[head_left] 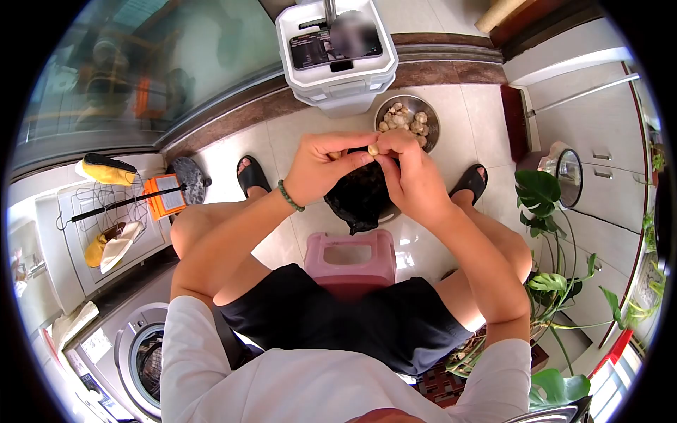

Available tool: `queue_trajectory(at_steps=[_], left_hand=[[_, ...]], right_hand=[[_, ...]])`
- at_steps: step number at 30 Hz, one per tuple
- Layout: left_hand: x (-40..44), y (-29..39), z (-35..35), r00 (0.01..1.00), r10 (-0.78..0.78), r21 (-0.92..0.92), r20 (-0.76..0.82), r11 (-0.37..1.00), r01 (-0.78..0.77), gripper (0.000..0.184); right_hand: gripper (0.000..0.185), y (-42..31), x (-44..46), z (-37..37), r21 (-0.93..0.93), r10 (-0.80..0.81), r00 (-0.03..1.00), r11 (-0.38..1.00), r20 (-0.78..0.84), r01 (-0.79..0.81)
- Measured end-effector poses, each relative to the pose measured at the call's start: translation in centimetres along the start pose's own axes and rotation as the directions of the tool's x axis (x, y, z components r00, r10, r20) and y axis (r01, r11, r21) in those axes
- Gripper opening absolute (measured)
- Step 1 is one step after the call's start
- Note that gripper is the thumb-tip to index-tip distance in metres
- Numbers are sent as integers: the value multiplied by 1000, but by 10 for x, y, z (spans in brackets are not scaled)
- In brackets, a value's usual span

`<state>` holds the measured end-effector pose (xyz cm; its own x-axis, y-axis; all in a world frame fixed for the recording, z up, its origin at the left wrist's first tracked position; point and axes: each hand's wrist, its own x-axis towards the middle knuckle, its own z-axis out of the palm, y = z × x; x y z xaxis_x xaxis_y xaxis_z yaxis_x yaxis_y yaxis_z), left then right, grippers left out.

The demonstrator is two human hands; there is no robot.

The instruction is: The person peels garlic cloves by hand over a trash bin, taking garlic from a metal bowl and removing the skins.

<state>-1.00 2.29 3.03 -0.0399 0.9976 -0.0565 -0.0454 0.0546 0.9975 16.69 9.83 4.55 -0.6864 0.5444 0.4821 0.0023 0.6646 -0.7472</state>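
Between both hands, at the centre, is a small pale yellowish piece [373, 149] that looks like a garlic clove. My left hand [330, 163] pinches it from the left, a green beaded bracelet [289, 196] on the wrist. From the right, my right hand [405, 169] holds it with thumb and fingers. Under the hands lies a black plastic bag [355, 201], its inside dark and partly hidden. Just beyond the hands stands a metal bowl [435, 125] with several whitish bulbs [399, 117].
A pink stool [350, 257] is below the bag. A white and grey bin [340, 88] with a phone [310, 49] on top stands ahead. To the left are a wire rack [113, 204] and a washing machine [130, 352]. Plants [546, 194] and cabinets [599, 134] line the right.
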Motion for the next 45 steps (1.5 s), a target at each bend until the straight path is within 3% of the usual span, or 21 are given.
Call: queue_trajectory(at_steps=[6, 16, 23, 29, 35, 37, 45], left_hand=[[2, -6, 1, 998, 35, -95, 44, 995, -30, 29], [0, 6, 1, 998, -35, -63, 50, 997, 38, 29], [-1, -7, 3, 999, -28, -83, -34, 996, 25, 27], [1, -18, 1, 996, -45, -141, -71, 989, 35, 27], [1, -15, 1, 995, -49, -127, -86, 991, 38, 28], [0, -14, 1, 995, -47, -134, -89, 990, 35, 28], [1, -12, -1, 996, -64, -161, -67, 985, 53, 28]], right_hand=[[30, -1, 1, -2, 7, 51, 997, 999, 56, -52], [26, -1, 1, -1, 62, 113, 992, 991, 46, -116], [27, 1, 0, 1, 49, 154, 986, 986, 64, -157], [31, 4, -2, 8, 106, 170, 980, 981, -101, -160], [34, 10, -4, 10, -16, 61, 986, 998, -156, -64], [33, 6, -3, 9, 102, 164, 972, 984, -169, -148], [31, 6, 0, 8, 169, 202, 966, 970, -163, -174]])
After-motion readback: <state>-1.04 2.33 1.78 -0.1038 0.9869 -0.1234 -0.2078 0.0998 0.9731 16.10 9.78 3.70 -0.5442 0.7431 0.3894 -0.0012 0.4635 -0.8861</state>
